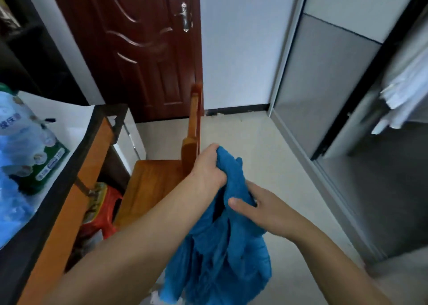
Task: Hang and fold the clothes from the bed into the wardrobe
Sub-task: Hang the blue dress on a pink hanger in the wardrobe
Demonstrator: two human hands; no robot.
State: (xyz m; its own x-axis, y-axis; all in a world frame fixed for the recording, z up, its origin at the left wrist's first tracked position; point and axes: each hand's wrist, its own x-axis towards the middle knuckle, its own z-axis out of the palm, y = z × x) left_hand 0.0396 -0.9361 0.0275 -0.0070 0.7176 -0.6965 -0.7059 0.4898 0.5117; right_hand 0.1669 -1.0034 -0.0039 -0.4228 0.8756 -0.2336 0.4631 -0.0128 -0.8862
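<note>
A blue garment (217, 253) hangs bunched in front of me over the pale floor. My left hand (208, 165) grips its top in a fist, holding it up. My right hand (257, 209) is lower and to the right, thumb on the front of the cloth and fingers tucked into its folds. The wardrobe (335, 89) stands at the right with grey sliding panels. Its right side is open, and a white garment (403, 89) hangs inside. The bed is out of view.
A wooden chair (159, 179) stands just left of my hands. Further left is a desk (60, 200) with water bottles (20, 138) on top and a red stool (106, 209) under it. A dark red door (139, 50) is shut ahead.
</note>
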